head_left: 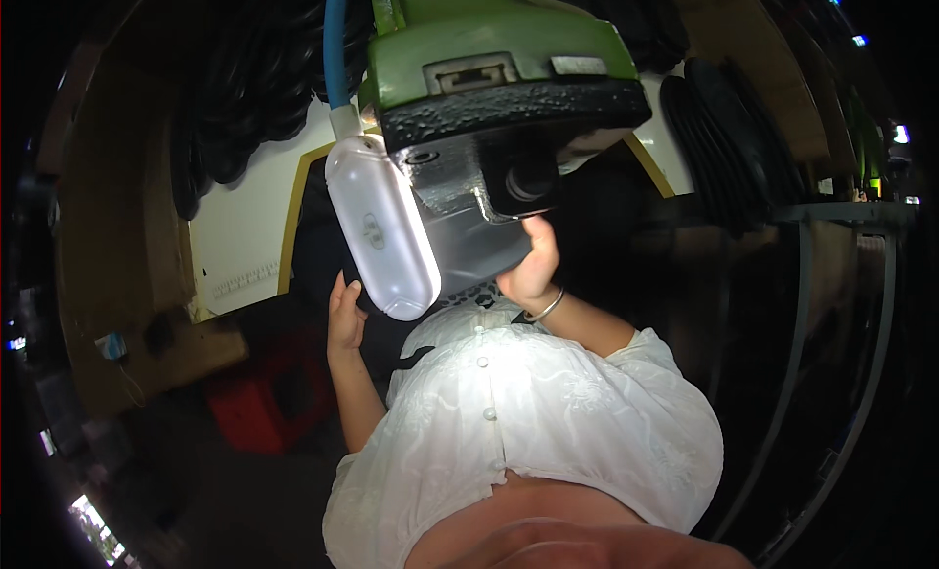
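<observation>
A green and black machine head (499,90) hangs over the work, with a lit white oval lamp (384,227) at its left side. Below the machine a smooth dark grey sheet (474,244) catches the light. My right hand (533,266), with a bangle at the wrist, is closed at the sheet's right edge, its thumb pointing up under the machine; some of its fingers are hidden. Beside the lamp's lower left is my left hand (346,317), fingers raised and apart. I see nothing held in it, though the dark background hides its far side.
A white tabletop (240,231) with a yellow edge surrounds the work on both sides. Black pieces (249,90) are heaped at the left, and more black pieces (724,138) at the right. A blue hose (335,50) rises beside the lamp. There is a red stool (256,408) low left and a metal frame (807,275) at right.
</observation>
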{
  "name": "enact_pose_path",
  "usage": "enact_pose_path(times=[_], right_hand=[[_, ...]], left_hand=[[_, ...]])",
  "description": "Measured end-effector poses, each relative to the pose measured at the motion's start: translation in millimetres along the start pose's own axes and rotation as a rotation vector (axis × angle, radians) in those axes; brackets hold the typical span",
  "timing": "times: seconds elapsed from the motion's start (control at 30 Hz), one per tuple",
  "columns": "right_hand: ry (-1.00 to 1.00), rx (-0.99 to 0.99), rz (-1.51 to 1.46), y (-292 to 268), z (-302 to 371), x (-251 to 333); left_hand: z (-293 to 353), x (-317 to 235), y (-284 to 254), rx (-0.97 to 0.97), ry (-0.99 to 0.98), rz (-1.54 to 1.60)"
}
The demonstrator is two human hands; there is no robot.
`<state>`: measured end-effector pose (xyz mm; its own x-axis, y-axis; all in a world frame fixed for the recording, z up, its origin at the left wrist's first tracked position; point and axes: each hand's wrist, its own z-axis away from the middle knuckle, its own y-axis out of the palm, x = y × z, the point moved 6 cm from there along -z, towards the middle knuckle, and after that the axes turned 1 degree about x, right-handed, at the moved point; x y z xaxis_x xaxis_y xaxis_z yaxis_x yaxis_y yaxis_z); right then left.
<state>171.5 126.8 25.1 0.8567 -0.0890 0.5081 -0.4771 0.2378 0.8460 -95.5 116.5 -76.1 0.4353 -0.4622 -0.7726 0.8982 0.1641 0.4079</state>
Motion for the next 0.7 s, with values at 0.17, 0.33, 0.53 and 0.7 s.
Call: enact_pose_path(times=[0.17,0.33,0.53,0.7], right_hand=[[0.139,0.297,0.358,17,-4,3],[0.299,0.486,0.746,36,-22,18],[0.235,0.484,1.182,8,-41,97],[-0.283,0.232,0.774,-21,-29,158]], left_hand=[[-15,28,11,0.244,-0.125,-0.490],[-5,86,68,0.555,0.083,-0.924],[9,25,153,0.564,0.019,-0.760],[22,-11,175,0.548,0.263,-0.684]])
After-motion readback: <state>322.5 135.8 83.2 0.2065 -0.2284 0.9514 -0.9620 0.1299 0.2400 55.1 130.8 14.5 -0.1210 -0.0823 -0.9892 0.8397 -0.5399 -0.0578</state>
